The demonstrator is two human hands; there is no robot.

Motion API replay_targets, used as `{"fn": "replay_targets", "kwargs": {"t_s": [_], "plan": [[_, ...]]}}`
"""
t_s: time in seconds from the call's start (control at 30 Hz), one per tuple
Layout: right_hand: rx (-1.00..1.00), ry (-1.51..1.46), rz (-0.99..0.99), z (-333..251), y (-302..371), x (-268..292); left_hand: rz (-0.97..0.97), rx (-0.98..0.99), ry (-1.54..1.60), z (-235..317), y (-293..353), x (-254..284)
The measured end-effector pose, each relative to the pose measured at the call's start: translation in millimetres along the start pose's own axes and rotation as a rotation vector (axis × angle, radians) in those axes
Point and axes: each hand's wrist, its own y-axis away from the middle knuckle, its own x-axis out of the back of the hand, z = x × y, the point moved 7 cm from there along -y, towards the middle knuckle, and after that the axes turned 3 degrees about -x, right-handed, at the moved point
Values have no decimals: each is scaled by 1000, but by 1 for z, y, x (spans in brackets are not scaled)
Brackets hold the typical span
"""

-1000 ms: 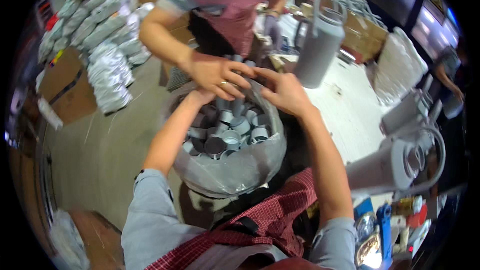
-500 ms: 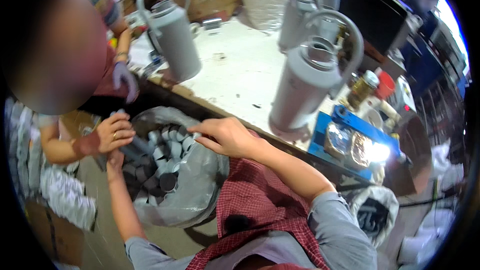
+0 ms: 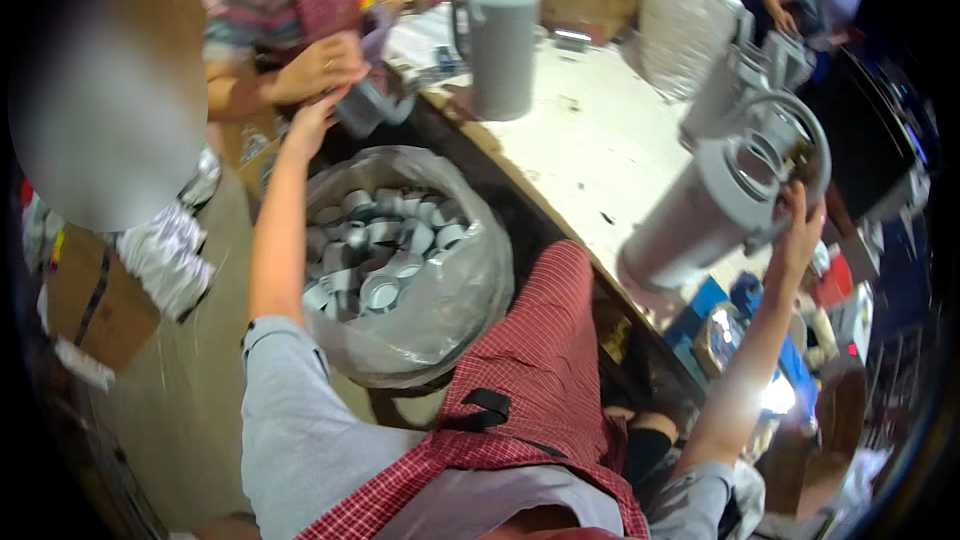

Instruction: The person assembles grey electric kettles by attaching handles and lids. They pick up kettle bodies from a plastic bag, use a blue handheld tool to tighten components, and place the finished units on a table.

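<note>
My left hand (image 3: pixel 314 124) reaches far forward and closes on the end of a grey bottle (image 3: pixel 366 112) with a handle loop. A co-worker's hand (image 3: pixel 322 68) is right against mine at the same bottle, so my fingers are partly hidden. On the right, my right hand (image 3: pixel 800 228) grips the handle side of a large grey bottle (image 3: pixel 690 205). This one has no lid, its mouth uncovered, and it leans to the right over the white table (image 3: pixel 570 165). Its raised carrying loop arches above my fingers.
Below my left arm stands a clear plastic bag (image 3: pixel 455 315) full of grey ring-shaped pieces (image 3: pixel 385 240). Another grey bottle (image 3: pixel 503 45) stands at the table's far left. A blue fixture (image 3: pixel 700 315) with a bright lamp lies at the right edge, and cardboard boxes (image 3: pixel 100 290) are at left.
My right hand has moved from above the bag to the large bottle's handle. My left hand and the smaller bottle have gone forward with the co-worker's hand. The view has turned.
</note>
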Motion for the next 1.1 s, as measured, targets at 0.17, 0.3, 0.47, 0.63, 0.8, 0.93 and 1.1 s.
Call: {"fn": "replay_targets", "kwargs": {"t_s": [0.17, 0.3, 0.47, 0.63, 0.8, 0.93, 1.1], "plan": [[-1, -103, 87, -12, 38, -60, 296, -194, -219, 12, 67, -10], [-163, -269, -224, -67, 55, -115, -192, -185, -105, 16, 135, -142], [-354, -314, -465, -86, 70, -101, -238, -450, 197, 101, 174, -285], [-429, -164, -541, -60, 151, -87, -693, -629, 2, 127, 287, -350], [-177, -182, -630, -77, 242, -117, -855, -71, -323, 32, 273, -353], [252, 100, -553, -81, 241, -32, -661, -122, -169, -20, 263, -301], [-164, 886, -24, 38, 205, 187, -469, -208, -37, -17, 262, -240]]}}
